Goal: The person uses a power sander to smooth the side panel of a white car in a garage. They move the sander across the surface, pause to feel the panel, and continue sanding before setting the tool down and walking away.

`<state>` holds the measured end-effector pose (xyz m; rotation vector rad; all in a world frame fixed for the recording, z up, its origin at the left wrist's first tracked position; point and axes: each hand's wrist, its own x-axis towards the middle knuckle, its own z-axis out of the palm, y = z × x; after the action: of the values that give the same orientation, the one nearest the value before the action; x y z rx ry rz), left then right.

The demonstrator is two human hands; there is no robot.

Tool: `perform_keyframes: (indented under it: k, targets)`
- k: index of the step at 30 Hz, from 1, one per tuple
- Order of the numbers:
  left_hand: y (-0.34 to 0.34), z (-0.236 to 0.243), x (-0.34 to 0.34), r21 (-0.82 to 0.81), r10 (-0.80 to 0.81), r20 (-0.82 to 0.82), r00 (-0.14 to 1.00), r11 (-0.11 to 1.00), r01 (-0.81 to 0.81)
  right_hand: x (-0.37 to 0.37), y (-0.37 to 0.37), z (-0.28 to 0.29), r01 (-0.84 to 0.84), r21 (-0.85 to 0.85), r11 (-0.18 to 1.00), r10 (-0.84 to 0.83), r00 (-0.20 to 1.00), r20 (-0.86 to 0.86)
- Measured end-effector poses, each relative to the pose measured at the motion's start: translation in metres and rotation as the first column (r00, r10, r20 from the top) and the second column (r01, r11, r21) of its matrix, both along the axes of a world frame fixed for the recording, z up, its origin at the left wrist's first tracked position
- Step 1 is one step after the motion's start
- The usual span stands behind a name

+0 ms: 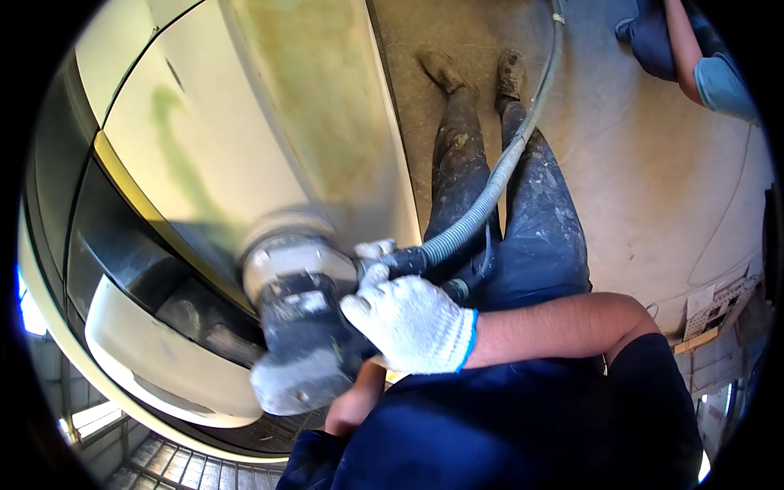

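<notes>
A black and grey power sander has its round pad end against or very near the white car door panel; the pad is blurred. My right hand, in a white knit glove with a blue cuff, closes round the sander where the hose joins. A grey ribbed hose runs from there over my legs and away to the top. My left forearm reaches behind the sander body, which hides that hand and its fingers. Greenish-tan patches show on the panel.
Left of the panel are a yellow strip, dark trim with a window and a white side mirror cover. At the upper right, another person's arm with a teal sleeve shows. A perforated rack stands at the right on the concrete floor.
</notes>
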<state>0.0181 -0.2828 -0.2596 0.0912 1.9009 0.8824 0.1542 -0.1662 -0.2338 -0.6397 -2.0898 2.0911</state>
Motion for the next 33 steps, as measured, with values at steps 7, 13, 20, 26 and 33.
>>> perform_keyframes:
  k: [7, 13, 20, 26, 33]
  targets:
    - [0.013, -0.047, -0.007, 0.047, -0.055, -0.058, 0.997, 0.997, 0.058, -0.024, 0.049, -0.025, 0.131, 0.011, 0.991, -0.130, 0.991, -0.030]
    - [-0.022, 0.002, 0.013, -0.012, -0.015, -0.051, 0.999, 1.000, 0.014, 0.008, -0.026, -0.038, -0.074, 0.017, 0.997, 0.075, 0.994, -0.077]
    - [-0.026, -0.006, 0.014, 0.028, -0.003, -0.050, 0.999, 1.000, 0.004, 0.019, -0.049, -0.067, 0.004, -0.029, 1.000, -0.007, 0.996, -0.093]
    - [0.000, -0.074, -0.024, 0.123, -0.025, -0.121, 0.992, 0.992, 0.040, -0.002, 0.036, -0.078, 0.202, -0.037, 0.979, -0.205, 0.966, -0.159]
    - [-0.028, -0.042, -0.005, 0.095, 0.002, -0.126, 0.992, 0.995, 0.010, 0.013, 0.014, -0.066, 0.020, -0.058, 0.998, -0.022, 0.999, -0.048]
